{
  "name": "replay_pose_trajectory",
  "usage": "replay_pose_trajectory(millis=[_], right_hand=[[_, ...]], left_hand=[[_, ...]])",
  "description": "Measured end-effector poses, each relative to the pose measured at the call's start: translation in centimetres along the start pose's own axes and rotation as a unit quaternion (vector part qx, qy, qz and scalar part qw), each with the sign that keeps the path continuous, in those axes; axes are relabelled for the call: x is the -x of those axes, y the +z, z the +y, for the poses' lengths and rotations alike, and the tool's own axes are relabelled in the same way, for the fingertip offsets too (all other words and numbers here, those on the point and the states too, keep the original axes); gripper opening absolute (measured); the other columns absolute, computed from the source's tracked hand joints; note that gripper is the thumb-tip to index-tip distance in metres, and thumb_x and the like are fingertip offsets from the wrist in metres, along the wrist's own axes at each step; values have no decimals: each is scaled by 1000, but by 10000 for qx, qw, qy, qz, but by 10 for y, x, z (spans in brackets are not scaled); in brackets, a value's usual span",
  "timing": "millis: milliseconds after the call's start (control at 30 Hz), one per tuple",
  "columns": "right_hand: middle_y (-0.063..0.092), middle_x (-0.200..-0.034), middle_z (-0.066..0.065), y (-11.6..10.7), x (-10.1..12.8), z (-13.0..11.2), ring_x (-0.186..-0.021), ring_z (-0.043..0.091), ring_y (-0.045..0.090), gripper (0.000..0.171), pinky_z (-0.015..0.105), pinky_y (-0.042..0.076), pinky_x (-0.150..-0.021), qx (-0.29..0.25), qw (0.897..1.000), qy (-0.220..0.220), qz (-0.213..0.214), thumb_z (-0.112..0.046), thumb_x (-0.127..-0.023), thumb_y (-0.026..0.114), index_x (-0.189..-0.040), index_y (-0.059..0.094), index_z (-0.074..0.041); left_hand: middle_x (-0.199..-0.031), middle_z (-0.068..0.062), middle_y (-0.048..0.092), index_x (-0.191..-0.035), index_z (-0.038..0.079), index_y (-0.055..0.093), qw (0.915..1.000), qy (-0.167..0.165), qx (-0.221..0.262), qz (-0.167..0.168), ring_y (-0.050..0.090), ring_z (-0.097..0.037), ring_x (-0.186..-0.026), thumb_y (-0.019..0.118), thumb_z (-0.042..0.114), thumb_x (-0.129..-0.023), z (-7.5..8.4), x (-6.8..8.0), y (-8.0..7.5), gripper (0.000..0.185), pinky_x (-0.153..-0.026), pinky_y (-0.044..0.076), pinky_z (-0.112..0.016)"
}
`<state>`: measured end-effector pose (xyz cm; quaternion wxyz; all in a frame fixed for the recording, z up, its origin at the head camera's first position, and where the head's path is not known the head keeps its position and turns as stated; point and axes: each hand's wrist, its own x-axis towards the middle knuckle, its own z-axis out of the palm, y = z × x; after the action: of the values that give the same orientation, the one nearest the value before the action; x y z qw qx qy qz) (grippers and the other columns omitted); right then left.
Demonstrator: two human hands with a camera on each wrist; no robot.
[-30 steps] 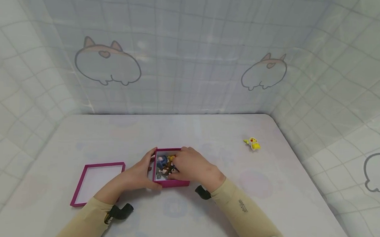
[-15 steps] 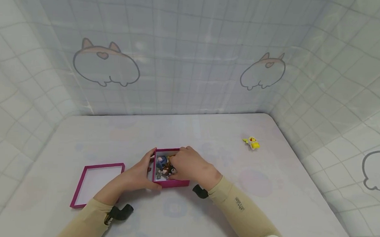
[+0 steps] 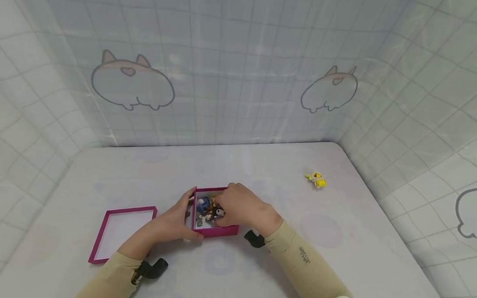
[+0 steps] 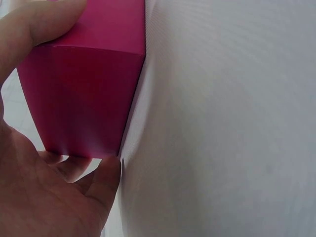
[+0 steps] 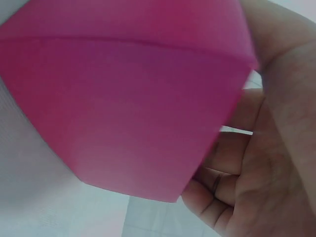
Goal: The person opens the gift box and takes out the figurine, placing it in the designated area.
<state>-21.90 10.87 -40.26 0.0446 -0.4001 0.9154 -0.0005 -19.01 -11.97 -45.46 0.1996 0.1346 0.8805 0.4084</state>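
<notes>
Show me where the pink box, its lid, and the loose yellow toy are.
pink box (image 3: 220, 230), head view, on its near outer wall.
lid (image 3: 123, 210), head view, on its far rim.
yellow toy (image 3: 318, 181), head view, on its body, lying alone on the table to the right.

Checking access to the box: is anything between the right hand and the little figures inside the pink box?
Nothing visible. The right hand already reaches over the open pink box onto the figures; the left hand holds its side, and the lid lies apart.
</notes>
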Motion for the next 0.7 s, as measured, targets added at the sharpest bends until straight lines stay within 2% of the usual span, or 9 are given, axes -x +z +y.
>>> replay_pose_trajectory(millis=[133, 267, 400, 500, 700], right_hand=[[53, -64, -19, -3, 1, 3, -72, 10, 48, 32, 30, 44, -74, -358, 9992, -67, 150, -51, -77, 77, -87, 69, -22], [57, -69, -19, -7, 4, 6, -76, 11, 48, 29, 30, 43, -73, -616, 9977, -123, 257, -48, -77, 78, -89, 69, -23], [63, -85, -14, -10, 7, 9, -87, 13, 49, 37, 33, 44, -83, -714, 9965, -147, 416, -44, -77, 77, -107, 74, -23], [65, -98, -9, -10, 7, 12, -97, 15, 50, 49, 35, 43, -92, -732, 9953, -170, 609, -43, -78, 77, -120, 71, -20], [66, -110, -7, -5, 6, 20, -106, 15, 50, 54, 34, 43, -96, -1113, 9889, -152, 974, -42, -78, 79, -124, 69, -15]], left_hand=[[-159, -15, 19, -157, 19, 0, 10000, 50, 12, 5, 33, -35, -138, 93, 45, -60, 0, 1, -1, 137, -109, 32, -59], [-159, -14, 19, -157, 19, 0, 10000, 85, -10, 15, 33, -35, -138, 93, 45, -61, -1, 1, 0, 136, -109, 32, -59], [-159, -14, 20, -157, 19, 0, 9999, 99, -25, 23, 34, -35, -138, 92, 46, -61, -2, 0, 1, 136, -108, 33, -60], [-158, -15, 21, -157, 18, 0, 9999, 129, -8, 25, 35, -35, -136, 92, 46, -60, -2, 0, 2, 137, -108, 33, -59], [-158, -15, 21, -157, 16, 1, 9999, 160, 0, 40, 35, -34, -136, 92, 46, -60, -1, 0, 3, 136, -109, 33, -58]])
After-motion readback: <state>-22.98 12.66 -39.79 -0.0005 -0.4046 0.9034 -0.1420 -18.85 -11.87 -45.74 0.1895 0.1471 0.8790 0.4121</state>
